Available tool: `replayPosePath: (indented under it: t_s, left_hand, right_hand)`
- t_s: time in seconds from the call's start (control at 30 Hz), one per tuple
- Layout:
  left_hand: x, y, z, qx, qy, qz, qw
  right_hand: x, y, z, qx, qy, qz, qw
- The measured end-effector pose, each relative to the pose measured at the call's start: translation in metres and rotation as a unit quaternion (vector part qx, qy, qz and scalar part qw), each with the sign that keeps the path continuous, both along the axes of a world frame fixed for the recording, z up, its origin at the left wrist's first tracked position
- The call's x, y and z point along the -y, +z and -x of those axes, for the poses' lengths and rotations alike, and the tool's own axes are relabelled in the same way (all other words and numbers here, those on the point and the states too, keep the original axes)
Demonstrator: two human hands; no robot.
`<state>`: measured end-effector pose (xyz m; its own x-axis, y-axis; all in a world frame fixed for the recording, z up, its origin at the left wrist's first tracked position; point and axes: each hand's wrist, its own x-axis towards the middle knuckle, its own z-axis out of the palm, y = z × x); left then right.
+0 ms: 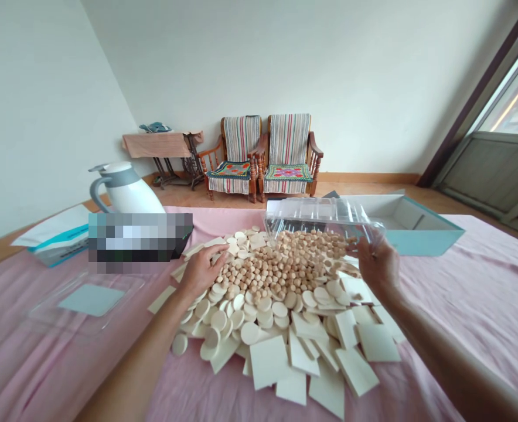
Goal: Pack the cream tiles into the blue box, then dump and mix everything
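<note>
A clear plastic tray (316, 218) is tipped on its side over a heap of small round wooden beads (280, 264). My right hand (377, 265) grips the tray's right edge, fingers closed on it. My left hand (201, 268) rests with curled fingers on the left side of the heap, touching beads and pale wooden discs (237, 316). Flat square wooden tiles (312, 363) lie spread in front of the heap on the pink tablecloth (470, 293).
An open teal and white box (412, 225) stands behind the tray. A clear lid with a blue card (87, 300) lies at the left, beside a white thermos jug (125, 189) and a flat packet (57, 237). Two striped armchairs (263, 155) stand at the far wall.
</note>
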<state>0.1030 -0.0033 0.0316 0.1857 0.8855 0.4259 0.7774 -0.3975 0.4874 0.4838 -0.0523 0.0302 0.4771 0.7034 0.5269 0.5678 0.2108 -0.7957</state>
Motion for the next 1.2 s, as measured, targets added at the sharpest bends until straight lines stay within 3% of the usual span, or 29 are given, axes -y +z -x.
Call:
replayPosePath:
  t_s: [0.1, 0.37, 0.5, 0.6, 0.73, 0.87, 1.03, 1.1, 1.2]
  left_hand:
    - [0.000, -0.001, 0.000, -0.002, -0.002, -0.002, 1.000]
    - [0.001, -0.001, -0.001, 0.003, 0.004, 0.004, 1.000]
    - [0.005, 0.005, -0.003, 0.017, 0.002, -0.008, 1.000]
    - [0.011, 0.011, -0.010, 0.040, -0.023, -0.033, 0.998]
    - [0.019, 0.014, -0.026, 0.093, -0.083, -0.015, 0.992]
    - [0.022, 0.011, -0.042, 0.096, 0.008, 0.005, 0.995]
    - [0.016, 0.016, -0.038, 0.147, 0.073, -0.008, 0.986]
    - [0.009, 0.022, -0.029, 0.203, 0.090, -0.014, 0.975]
    - [-0.009, 0.033, -0.014, 0.315, 0.127, 0.008, 0.940]
  right_hand:
    - [0.002, 0.004, 0.015, 0.027, 0.007, 0.020, 0.999]
    - [0.005, 0.007, 0.044, 0.027, 0.058, -0.029, 0.998]
    - [-0.001, 0.009, 0.044, 0.059, 0.031, -0.064, 0.996]
    - [-0.007, 0.009, 0.044, 0.012, 0.036, -0.058, 0.998]
    - [-0.008, -0.003, 0.057, -0.085, 0.105, -0.008, 0.991]
    - [0.002, -0.009, 0.071, -0.064, 0.172, 0.007, 0.983]
    - [0.011, 0.008, 0.067, -0.022, 0.238, -0.024, 0.971]
    - [0.008, 0.010, 0.059, -0.058, 0.217, -0.046, 0.973]
    - [-0.002, 0.000, 0.045, -0.099, 0.131, -0.074, 0.984]
